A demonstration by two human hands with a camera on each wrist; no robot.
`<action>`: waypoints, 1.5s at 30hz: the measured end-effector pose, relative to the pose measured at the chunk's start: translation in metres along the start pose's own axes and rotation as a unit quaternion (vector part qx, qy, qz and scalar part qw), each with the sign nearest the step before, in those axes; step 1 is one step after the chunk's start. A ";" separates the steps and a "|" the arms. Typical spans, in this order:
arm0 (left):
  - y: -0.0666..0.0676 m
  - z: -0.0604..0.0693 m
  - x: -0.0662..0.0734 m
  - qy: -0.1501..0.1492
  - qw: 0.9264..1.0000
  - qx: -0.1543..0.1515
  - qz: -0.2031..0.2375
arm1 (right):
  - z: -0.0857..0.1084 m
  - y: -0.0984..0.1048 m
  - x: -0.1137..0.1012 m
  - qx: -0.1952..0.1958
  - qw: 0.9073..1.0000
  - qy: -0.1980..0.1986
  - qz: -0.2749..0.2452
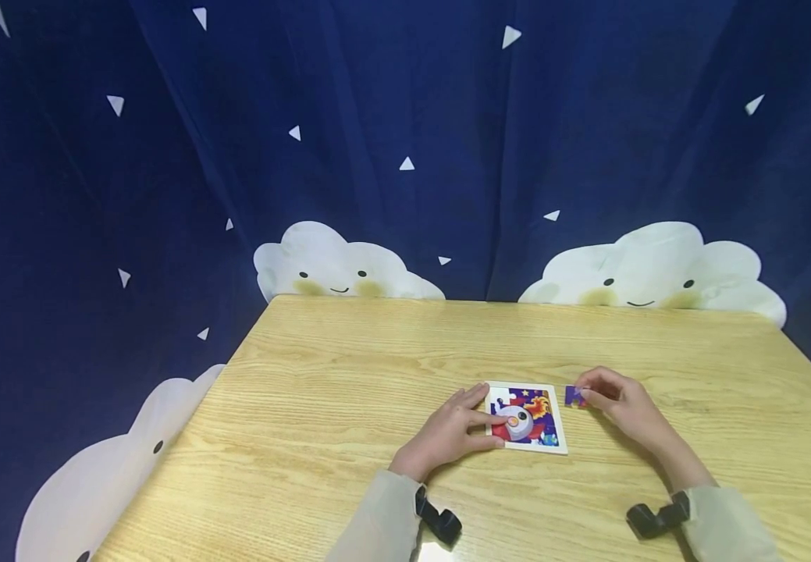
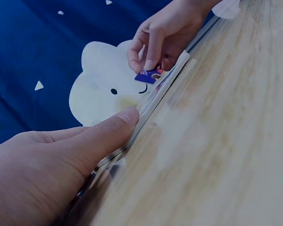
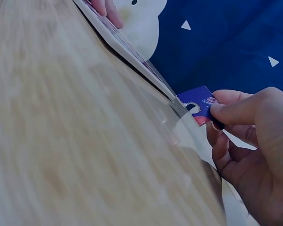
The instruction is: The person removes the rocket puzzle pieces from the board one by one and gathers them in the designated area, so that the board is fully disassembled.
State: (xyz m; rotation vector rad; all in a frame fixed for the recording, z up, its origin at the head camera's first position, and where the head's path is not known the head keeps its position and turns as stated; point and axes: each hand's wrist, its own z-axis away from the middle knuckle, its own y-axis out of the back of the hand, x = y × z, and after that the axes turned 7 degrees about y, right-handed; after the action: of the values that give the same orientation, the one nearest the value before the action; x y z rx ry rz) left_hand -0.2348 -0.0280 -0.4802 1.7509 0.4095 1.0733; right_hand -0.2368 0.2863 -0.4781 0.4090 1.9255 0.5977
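Note:
A small jigsaw puzzle (image 1: 544,446) in a white frame lies on the table, with a rocket, flames and stars on purple. Its upper left corner shows a bare white gap. My left hand (image 1: 453,428) rests on the frame's left side, fingers spread over the edge and the picture. Just right of the frame, my right hand (image 1: 619,402) pinches a purple puzzle piece (image 1: 571,396) between thumb and fingers. In the right wrist view the piece (image 3: 198,101) shows a ringed planet, a red patch and a round notch. It is held apart from the puzzle.
The light wooden table (image 1: 307,375) stretches out around the puzzle. Behind it hangs a dark blue curtain (image 1: 405,94) with white triangles and smiling clouds. A black strap with a camera sits on each wrist, over light sleeves (image 1: 377,523).

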 end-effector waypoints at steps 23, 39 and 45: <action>0.001 0.000 0.000 0.002 1.000 0.003 -0.001 | 0.008 0.017 0.009 0.000 0.999 -0.009 0.036; -0.001 0.001 0.000 0.003 1.000 0.004 -0.005 | 0.005 0.017 0.006 -0.015 0.996 -0.035 0.076; 0.000 0.000 0.000 0.003 1.000 0.006 -0.006 | 0.003 0.016 0.008 -0.020 0.994 -0.035 0.097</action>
State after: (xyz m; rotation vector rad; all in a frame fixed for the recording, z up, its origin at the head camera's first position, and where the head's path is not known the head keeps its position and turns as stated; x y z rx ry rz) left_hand -0.2345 -0.0282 -0.4808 1.7550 0.4304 1.0694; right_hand -0.2372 0.3047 -0.4758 0.5892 1.8171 0.7368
